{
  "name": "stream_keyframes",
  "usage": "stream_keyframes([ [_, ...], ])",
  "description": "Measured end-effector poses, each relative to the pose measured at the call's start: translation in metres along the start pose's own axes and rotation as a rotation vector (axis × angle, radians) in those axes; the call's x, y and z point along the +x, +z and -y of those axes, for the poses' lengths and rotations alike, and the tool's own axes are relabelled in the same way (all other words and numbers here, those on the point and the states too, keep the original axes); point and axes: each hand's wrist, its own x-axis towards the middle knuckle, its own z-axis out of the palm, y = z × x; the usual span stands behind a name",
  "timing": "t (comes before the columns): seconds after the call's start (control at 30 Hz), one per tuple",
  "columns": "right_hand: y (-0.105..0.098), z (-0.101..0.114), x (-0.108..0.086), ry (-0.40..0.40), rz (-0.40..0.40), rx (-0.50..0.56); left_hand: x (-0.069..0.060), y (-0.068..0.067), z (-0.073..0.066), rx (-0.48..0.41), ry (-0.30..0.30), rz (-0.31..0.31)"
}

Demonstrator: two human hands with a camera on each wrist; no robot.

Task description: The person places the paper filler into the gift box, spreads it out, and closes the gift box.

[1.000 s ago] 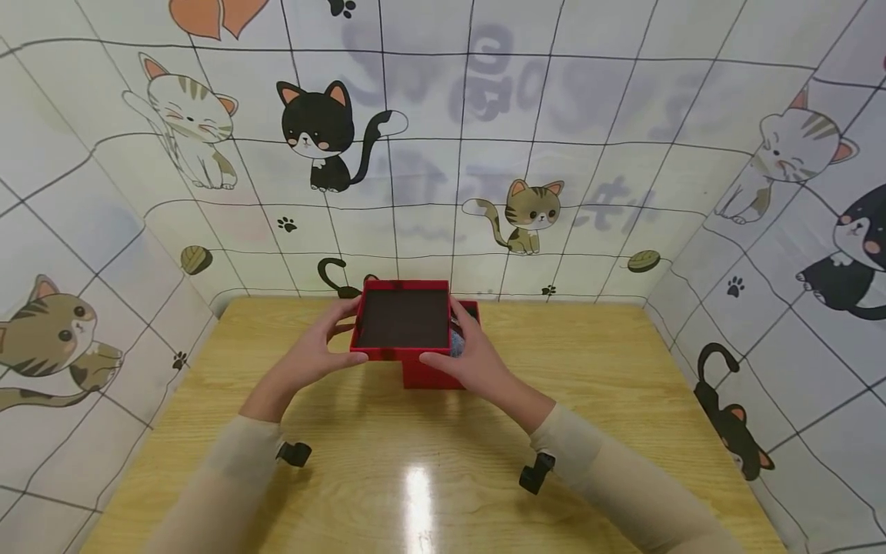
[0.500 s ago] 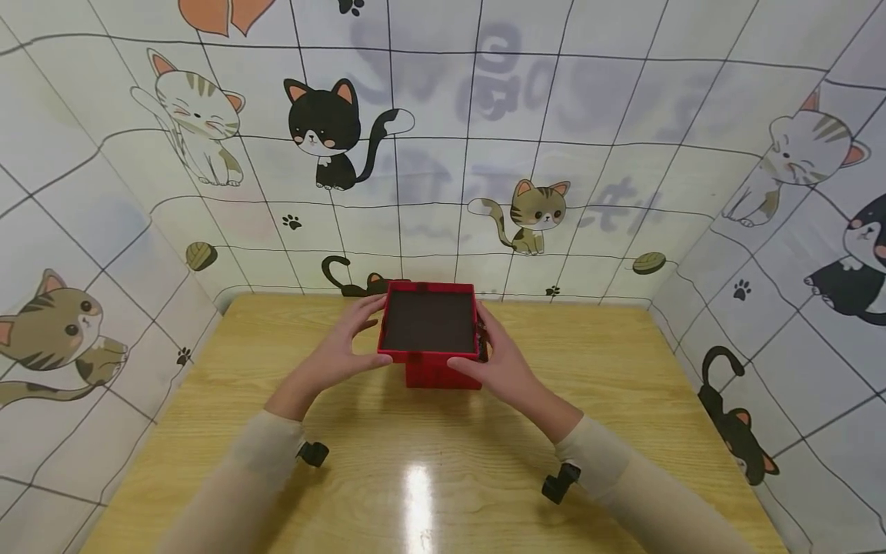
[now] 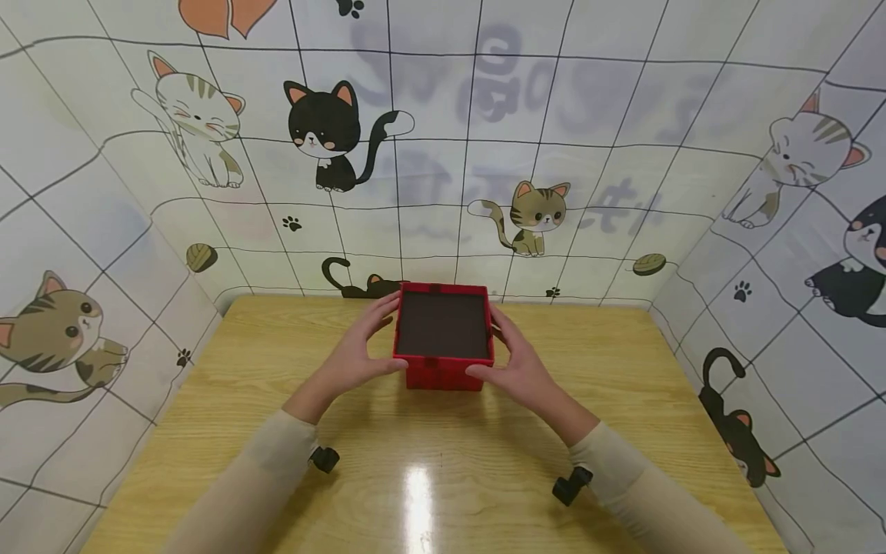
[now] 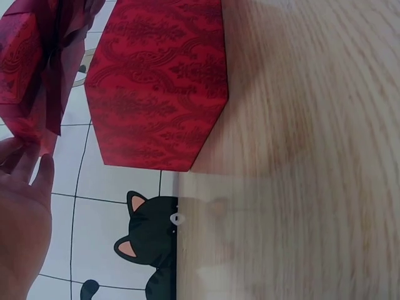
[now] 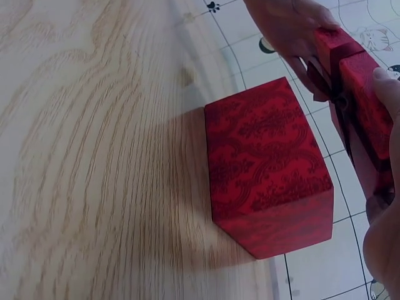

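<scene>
Both hands hold a red box lid level over a red box [image 3: 443, 377]. The box lid [image 3: 443, 325] shows a dark recessed panel inside its red rim, facing up. My left hand [image 3: 363, 346] grips its left side, and my right hand [image 3: 521, 365] grips the right side, thumbs at the front. A dark red ribbon with a bow [image 5: 341, 100] shows low on the lid in the right wrist view. Both wrist views show a gap between lid and patterned box [image 4: 159, 94]. The box's contents are hidden beneath the lid.
The box stands on a light wooden table [image 3: 346, 477] towards its back edge. Behind it and on both sides rise white grid-lined sheets [image 3: 429, 169] printed with cartoon cats. A small black camera [image 3: 324, 459] sits at the left wrist, another camera [image 3: 572, 485] at the right.
Both hands have carried the lid rightward until it lies over the box. A bluish item seen inside the box earlier is now covered from view.
</scene>
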Motion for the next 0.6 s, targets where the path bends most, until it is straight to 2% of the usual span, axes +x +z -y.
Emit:
stream_keyframes([
  [0.17, -0.006, -0.004, -0.001, -0.038, 0.022, -0.047, 0.001, 0.004, -0.004, -0.006, 0.026, -0.01],
  [0.43, -0.016, -0.007, -0.001, -0.112, 0.075, -0.1, 0.001, 0.004, -0.034, -0.06, 0.056, 0.0],
  [0.5, -0.019, -0.009, -0.001, -0.127, 0.09, -0.119, 0.0, 0.004, -0.031, -0.057, 0.048, 0.003],
  [0.6, -0.024, -0.01, 0.0, -0.139, 0.113, -0.129, -0.002, 0.003, -0.02, -0.042, 0.034, 0.001],
])
